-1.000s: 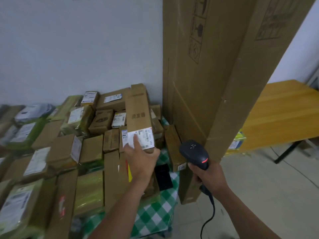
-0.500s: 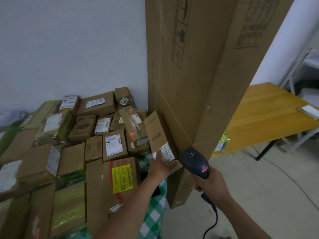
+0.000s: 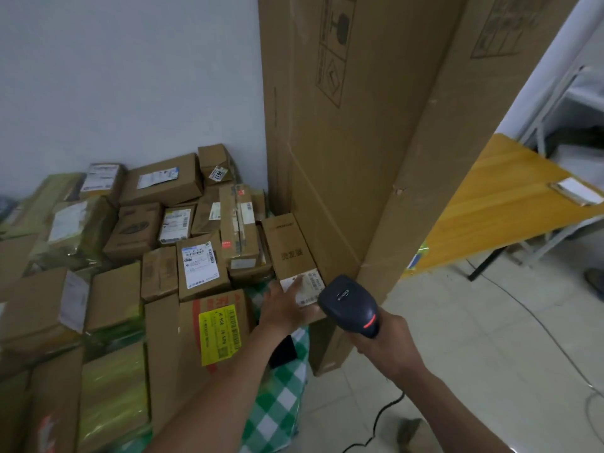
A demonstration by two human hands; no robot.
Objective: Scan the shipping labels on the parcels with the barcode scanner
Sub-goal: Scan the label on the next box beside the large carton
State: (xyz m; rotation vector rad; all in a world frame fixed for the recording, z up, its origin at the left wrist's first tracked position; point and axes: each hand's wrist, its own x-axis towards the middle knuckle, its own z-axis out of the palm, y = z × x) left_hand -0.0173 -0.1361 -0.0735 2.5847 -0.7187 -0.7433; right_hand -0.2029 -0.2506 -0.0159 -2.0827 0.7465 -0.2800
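Note:
A long narrow brown parcel (image 3: 289, 246) lies at the right edge of the parcel pile, leaning against a tall carton. Its white shipping label (image 3: 312, 284) is at the near end. My left hand (image 3: 281, 308) rests on that end, with straight fingers lying over part of the label. My right hand (image 3: 389, 341) grips the black barcode scanner (image 3: 348, 302), whose head with a red stripe sits just right of the label and almost touches the parcel. Many other labelled parcels fill the pile, among them one with a yellow label (image 3: 219, 331).
The tall cardboard carton (image 3: 359, 158) stands upright on the floor, right of the pile. A green checked cloth (image 3: 281, 403) covers the parcel table, with a black flat object (image 3: 284, 351) on it. A wooden table (image 3: 500, 204) stands behind, and the scanner cable (image 3: 376, 423) trails over the tiled floor.
My left hand carried the long parcel from upright over the pile's middle down to the right edge against the tall carton. The scanner came closer to its label.

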